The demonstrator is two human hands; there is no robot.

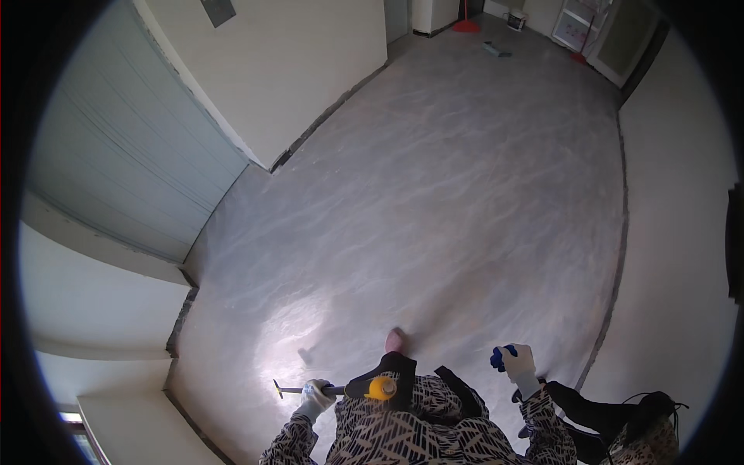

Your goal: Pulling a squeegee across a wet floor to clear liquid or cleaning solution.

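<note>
My left hand, in a white work glove, grips the dark shaft of a hand tool. The tool lies level across the front of my body, with a thin T-shaped head at its left end. At its right end, before my patterned clothing, is a round yellow part; whether it is fixed to the shaft I cannot tell. My right hand, in a white glove with blue-coated fingers, is curled closed above the floor, with no object visible in it. A pink shoe shows below me on the grey floor.
Another person is close by at the lower right. Walls with rough dark lower edges bound the floor, and a grey-blue door is at left. Far off are a red dustpan or broom head, a bucket and a greenish object.
</note>
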